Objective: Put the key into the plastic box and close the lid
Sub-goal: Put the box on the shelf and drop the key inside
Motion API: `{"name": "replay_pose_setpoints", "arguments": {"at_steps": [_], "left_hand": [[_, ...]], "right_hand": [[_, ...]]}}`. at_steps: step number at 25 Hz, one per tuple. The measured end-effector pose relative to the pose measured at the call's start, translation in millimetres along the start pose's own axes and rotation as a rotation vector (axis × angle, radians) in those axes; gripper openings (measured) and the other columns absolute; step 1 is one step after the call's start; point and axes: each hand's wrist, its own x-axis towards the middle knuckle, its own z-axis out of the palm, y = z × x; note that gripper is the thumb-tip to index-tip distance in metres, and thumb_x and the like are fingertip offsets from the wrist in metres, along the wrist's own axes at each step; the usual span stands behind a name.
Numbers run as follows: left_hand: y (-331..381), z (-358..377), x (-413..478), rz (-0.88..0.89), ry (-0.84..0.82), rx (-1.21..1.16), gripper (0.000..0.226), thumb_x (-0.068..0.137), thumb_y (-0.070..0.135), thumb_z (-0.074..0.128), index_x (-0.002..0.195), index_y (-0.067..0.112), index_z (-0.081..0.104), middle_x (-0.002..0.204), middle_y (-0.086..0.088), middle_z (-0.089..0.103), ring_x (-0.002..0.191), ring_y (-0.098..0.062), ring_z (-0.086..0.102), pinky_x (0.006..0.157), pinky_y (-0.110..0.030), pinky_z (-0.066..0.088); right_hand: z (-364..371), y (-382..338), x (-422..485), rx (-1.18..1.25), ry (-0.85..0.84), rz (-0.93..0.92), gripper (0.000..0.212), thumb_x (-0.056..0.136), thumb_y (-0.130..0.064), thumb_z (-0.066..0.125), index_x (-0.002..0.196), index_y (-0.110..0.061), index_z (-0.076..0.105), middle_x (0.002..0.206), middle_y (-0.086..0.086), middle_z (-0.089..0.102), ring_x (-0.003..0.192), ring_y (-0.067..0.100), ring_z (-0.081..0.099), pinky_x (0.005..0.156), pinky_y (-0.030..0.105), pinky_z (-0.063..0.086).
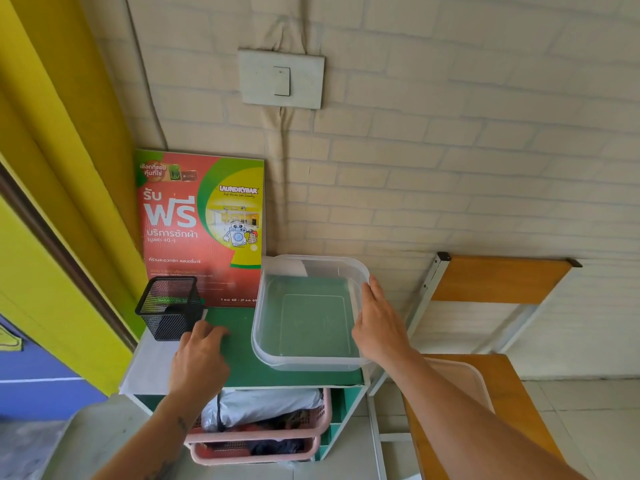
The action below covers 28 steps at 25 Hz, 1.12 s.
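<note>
A clear plastic box (304, 323) stands open and empty on the green top of a small shelf unit (242, 370). My right hand (377, 323) grips the box's right rim, thumb at the edge. My left hand (199, 355) is pressed fingers-down on the green top just left of the box, beside a black mesh holder (169, 306). No key shows; anything under the left fingers is hidden. A pale translucent lid (465, 379) lies on the wooden seat at the right, partly behind my right forearm.
A red and green laundry poster (201, 223) leans on the wall behind the shelf. Pink baskets (263, 424) of clothes fill the shelf below. A wooden chair (498, 278) stands right of the shelf. A yellow door frame (52, 202) borders the left.
</note>
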Motion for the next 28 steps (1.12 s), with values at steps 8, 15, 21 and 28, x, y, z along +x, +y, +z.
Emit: {"name": "replay_pose_setpoints", "arguments": {"at_steps": [8,15,21,28], "left_hand": [[14.9,-16.0,5.6,-0.220,0.042,-0.366,0.040,0.078,-0.007,0.049,0.109,0.008,0.069,0.099,-0.010,0.058,0.084,-0.028,0.056,0.072,-0.034,0.049],[50.4,-53.4,25.6,-0.455,0.047,-0.993,0.046,0.081,-0.009,0.038,0.108,0.014,0.067,0.102,-0.009,0.069,0.060,-0.017,0.054,0.051,-0.025,0.042],[68.3,-66.3,36.2,-0.655,-0.096,-1.355,0.031,0.090,-0.006,0.042,0.103,0.010,0.065,0.082,-0.011,0.061,0.062,-0.016,0.056,0.055,-0.026,0.052],[102.3,-87.2,40.8,-0.394,-0.130,-1.079,0.033,0.085,-0.010,0.034,0.086,0.013,0.058,0.075,-0.008,0.050,0.071,-0.023,0.047,0.072,-0.033,0.044]], "right_hand": [[-1.5,-3.1,-1.7,-0.047,-0.009,0.010,0.069,0.096,-0.006,0.049,0.155,-0.010,0.014,0.166,0.002,-0.006,0.124,0.024,0.053,0.092,0.033,0.051],[4.0,1.8,1.7,-0.065,0.002,0.010,0.067,0.096,-0.009,0.049,0.154,-0.009,0.016,0.166,0.001,-0.004,0.130,0.027,0.049,0.092,0.037,0.051],[6.5,3.1,3.5,-0.063,0.001,0.010,0.066,0.095,-0.009,0.049,0.154,-0.010,0.018,0.166,0.002,-0.001,0.128,0.029,0.050,0.091,0.039,0.052],[6.8,4.5,4.6,-0.043,-0.012,0.016,0.068,0.094,-0.009,0.051,0.154,-0.011,0.018,0.166,0.000,-0.002,0.111,0.023,0.060,0.079,0.031,0.054]]}}
